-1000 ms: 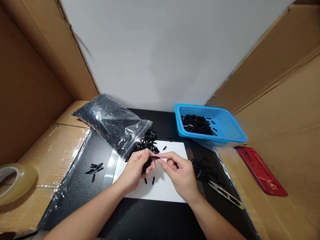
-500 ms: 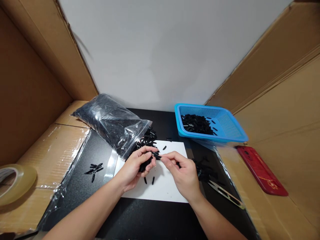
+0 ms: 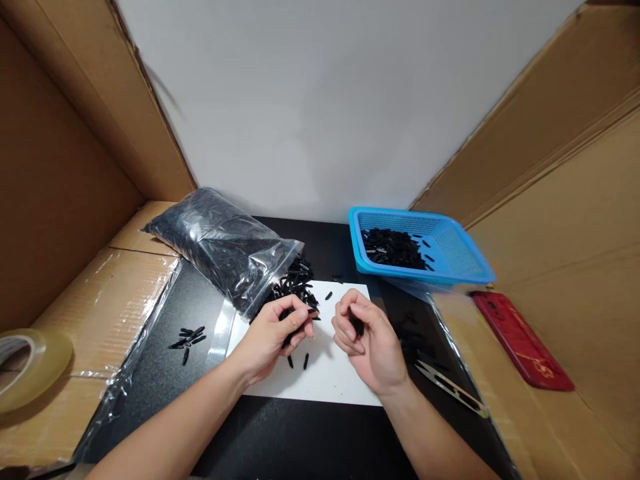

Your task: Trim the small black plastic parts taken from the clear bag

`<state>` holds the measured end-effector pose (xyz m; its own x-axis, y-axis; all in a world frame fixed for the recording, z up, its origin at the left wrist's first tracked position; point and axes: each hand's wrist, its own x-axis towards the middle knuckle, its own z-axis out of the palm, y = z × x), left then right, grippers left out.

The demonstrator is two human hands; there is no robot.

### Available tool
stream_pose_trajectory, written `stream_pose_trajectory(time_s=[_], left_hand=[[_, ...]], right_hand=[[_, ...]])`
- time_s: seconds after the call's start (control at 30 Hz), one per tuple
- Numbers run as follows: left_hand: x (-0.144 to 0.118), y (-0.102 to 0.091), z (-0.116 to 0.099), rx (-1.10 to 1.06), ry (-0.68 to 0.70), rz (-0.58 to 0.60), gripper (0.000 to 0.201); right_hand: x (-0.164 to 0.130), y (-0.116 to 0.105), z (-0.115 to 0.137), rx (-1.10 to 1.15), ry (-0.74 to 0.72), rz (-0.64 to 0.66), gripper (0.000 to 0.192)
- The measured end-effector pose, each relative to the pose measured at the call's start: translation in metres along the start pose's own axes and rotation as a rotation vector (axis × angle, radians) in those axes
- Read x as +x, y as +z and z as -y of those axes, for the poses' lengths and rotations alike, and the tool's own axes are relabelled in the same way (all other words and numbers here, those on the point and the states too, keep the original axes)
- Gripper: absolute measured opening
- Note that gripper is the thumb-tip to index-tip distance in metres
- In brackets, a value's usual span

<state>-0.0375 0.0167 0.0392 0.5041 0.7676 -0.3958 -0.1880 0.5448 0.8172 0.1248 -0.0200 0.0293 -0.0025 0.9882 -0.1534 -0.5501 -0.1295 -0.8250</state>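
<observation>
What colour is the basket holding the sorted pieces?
Blue; the basket shows best in the head view, at the table's back right.

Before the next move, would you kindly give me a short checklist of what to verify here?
1. Left hand grips a bunch of small black pieces: ok.
2. Right hand holds one black piece in curled fingers: ok.
3. Hands apart over the white sheet: ok.
4. Blue basket upright, already holding pieces: ok.
5. Snips lie on the mat beside the right wrist, untouched: ok.
6. Whether the held piece is sound: cannot tell.
</observation>
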Motion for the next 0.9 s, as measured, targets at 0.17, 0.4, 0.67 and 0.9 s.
stream_pose_trajectory(time_s=[0.17,0.4,0.67,0.9], left_hand=[[-0.001,0.001,0.003,0.094,0.062,-0.002,0.041],[-0.001,0.001,0.003,0.115,0.086,-0.019,0.041],[-0.001,0.002,-0.005,-0.083,-0.048,-0.065,0.028],[-0.002,0.0,-0.005,-0.09,-0.039,0.008,0.025]], right_hand=[[0.002,0.0,-0.003,-0.13,0.028,0.013,0.029],[-0.003,-0.001,-0.002,-0.746,-0.256,-0.049,0.015],[-0.006,0.0,-0.002,-0.782,-0.303,-0.131,0.018],[-0.007,0.0,0.001,-0.752,-0.367,-0.124,0.018]])
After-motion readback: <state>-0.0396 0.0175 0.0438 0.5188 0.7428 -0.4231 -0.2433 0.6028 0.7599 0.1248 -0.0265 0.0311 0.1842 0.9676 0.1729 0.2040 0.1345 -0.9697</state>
